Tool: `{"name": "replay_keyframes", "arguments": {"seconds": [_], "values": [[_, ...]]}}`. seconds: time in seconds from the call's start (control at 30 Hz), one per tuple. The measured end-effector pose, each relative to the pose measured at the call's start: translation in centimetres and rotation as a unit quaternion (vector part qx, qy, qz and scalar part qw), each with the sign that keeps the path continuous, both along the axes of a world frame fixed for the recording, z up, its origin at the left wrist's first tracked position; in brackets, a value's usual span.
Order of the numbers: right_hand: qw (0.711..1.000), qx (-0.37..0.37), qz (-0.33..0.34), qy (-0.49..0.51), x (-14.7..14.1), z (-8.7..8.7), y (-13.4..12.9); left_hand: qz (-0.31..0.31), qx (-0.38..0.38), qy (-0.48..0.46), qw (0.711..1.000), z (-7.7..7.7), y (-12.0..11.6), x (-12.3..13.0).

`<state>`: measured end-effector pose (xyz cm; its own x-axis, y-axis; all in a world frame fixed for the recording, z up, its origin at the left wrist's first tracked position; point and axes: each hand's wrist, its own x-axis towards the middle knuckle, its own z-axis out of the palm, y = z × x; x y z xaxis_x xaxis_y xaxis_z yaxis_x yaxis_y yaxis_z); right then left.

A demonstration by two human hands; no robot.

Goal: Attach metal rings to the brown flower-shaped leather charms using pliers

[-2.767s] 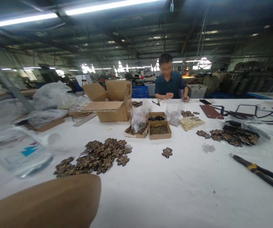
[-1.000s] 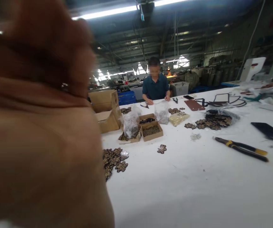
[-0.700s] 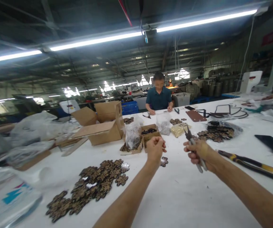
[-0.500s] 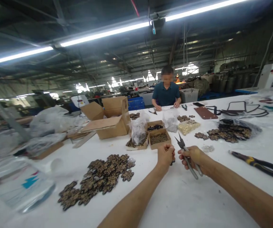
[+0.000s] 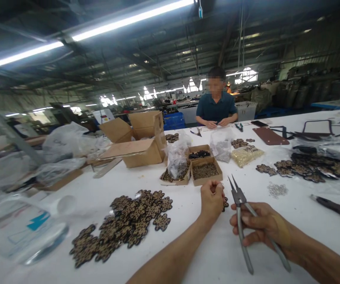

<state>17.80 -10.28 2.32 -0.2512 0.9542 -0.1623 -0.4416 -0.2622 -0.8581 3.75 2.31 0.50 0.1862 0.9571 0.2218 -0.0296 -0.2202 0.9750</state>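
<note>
My left hand (image 5: 212, 202) is closed, its thumb and fingertips pinching a leopard-print patch (image 5: 226, 204) whose edge peeks out beside the fingers. Most of that patch is hidden. In my right hand (image 5: 263, 225) I hold grey long-nosed pliers (image 5: 239, 196), jaws pointing up and slightly parted, handles spread wide. The plier tips are just right of my left hand, apart from it. Left of my arms lies a pile of flower-shaped leopard-print patches (image 5: 140, 215). Beyond my left hand stands a small cardboard box of brass-coloured studs or beads (image 5: 205, 171).
Beyond are a large open carton (image 5: 143, 156), a box of black pieces (image 5: 199, 154) and a bag of yellowish pieces (image 5: 247, 156). Small clear bits (image 5: 277, 190) and yellow-black pliers (image 5: 335, 208) lie at right. A plastic bag (image 5: 24, 232) sits at left. A co-worker (image 5: 216, 104) sits opposite.
The plier handles have spread wider in my right hand, which has come nearer to me. My left hand still pinches the patch. The whole view has shifted slightly.
</note>
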Motion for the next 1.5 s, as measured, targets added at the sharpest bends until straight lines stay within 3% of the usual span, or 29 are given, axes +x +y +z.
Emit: {"name": "replay_keyframes", "arguments": {"seconds": [0.2,0.43,0.73,1.5], "values": [[0.995,-0.031,0.037,0.085,-0.6,1.3,-0.6,-0.006,0.003,-0.006,1.0,0.2,0.2,-0.2],[0.993,-0.035,0.063,0.093,-1.2,2.7,-1.7,-0.006,-0.003,-0.022,1.0,0.0,0.3,-0.3],[0.989,-0.051,0.108,0.092,-1.3,1.9,-1.6,-0.028,0.011,-0.034,0.999,-0.2,0.1,-0.3],[0.992,-0.033,0.109,0.057,0.4,2.4,-1.7,-0.053,0.023,-0.033,0.998,1.5,-0.7,0.3]]}}
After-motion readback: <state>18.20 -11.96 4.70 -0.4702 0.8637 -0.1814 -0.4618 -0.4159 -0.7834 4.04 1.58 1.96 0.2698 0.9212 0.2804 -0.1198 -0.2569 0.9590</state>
